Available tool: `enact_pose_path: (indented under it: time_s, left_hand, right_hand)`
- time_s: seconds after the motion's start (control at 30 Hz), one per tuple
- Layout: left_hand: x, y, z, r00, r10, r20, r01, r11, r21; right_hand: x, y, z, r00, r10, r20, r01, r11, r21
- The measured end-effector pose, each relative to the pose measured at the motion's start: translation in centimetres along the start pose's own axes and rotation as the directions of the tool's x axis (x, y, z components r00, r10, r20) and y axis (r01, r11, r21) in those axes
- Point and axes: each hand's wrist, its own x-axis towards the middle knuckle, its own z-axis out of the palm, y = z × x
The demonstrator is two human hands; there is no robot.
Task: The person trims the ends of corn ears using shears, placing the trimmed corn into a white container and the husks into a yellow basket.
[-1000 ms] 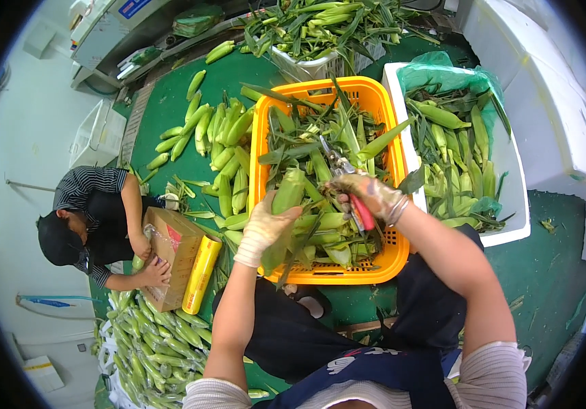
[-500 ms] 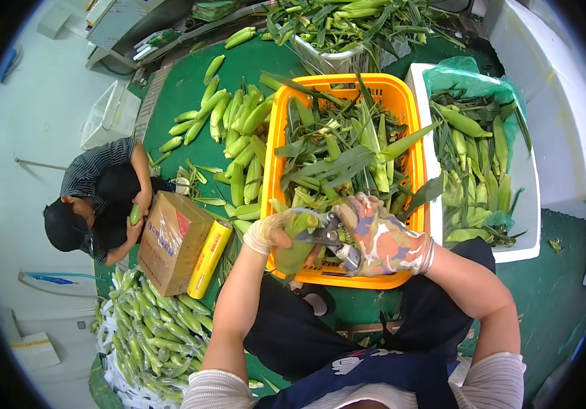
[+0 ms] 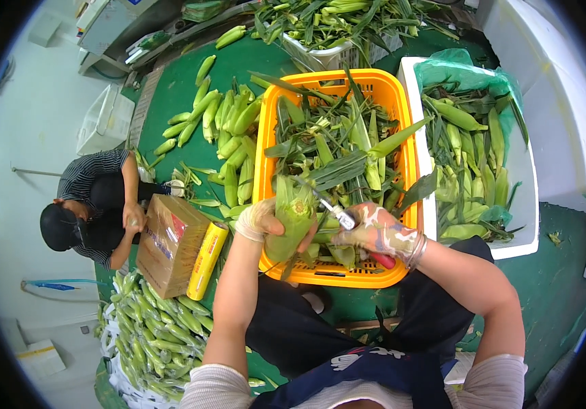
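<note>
In my gloved left hand [image 3: 259, 221] is an ear of corn [image 3: 294, 215] in its green husk, stub end turned up and pale where it is cut. My right hand [image 3: 378, 235], in a patterned glove, grips pruning shears [image 3: 345, 218]. Their metal blade points toward the ear, a little apart from it, and a red handle shows below the palm. Both hands are over the near side of an orange-yellow plastic basket [image 3: 407, 143]. Husk leaves and trimmings [image 3: 340, 146] fill much of that basket.
A white foam box [image 3: 528, 211] of unpeeled corn stands right. Ears [image 3: 238, 160] lie on the green floor to the left. Nearer are a cardboard box [image 3: 170, 242], a yellow roll [image 3: 207, 262] and wrapped corn [image 3: 153, 334]. A co-worker [image 3: 95, 187] crouches left; a heaped white crate [image 3: 317, 58] stands behind.
The shears have come away from the ear's end and moved slightly down and right. My left hand has turned the ear more upright. The co-worker's hands have come together; the ear there no longer shows.
</note>
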Motion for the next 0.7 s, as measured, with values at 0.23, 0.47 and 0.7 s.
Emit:
enact_pose_path:
  time_s: [0.23, 0.47, 0.7]
  left_hand:
    - [-5.7, 3.1, -4.7, 0.580, 0.479, -0.658, -0.378, 0.875, 0.303]
    - [-13.7, 5.5, -26.3, -0.063, 0.117, -0.991, -0.467, 0.874, 0.132]
    - [-12.8, 5.8, -32.0, -0.374, -0.118, -0.920, -0.403, 0.914, 0.047]
  right_hand:
    - [1.3, 6.5, -12.7, 0.951, 0.044, -0.305, -0.152, 0.927, -0.342]
    - [2.0, 25.1, -29.1, 0.440, 0.159, -0.884, -0.549, 0.826, -0.125]
    - [8.0, 27.7, -37.8, 0.510, -0.094, -0.855, -0.745, 0.448, -0.494]
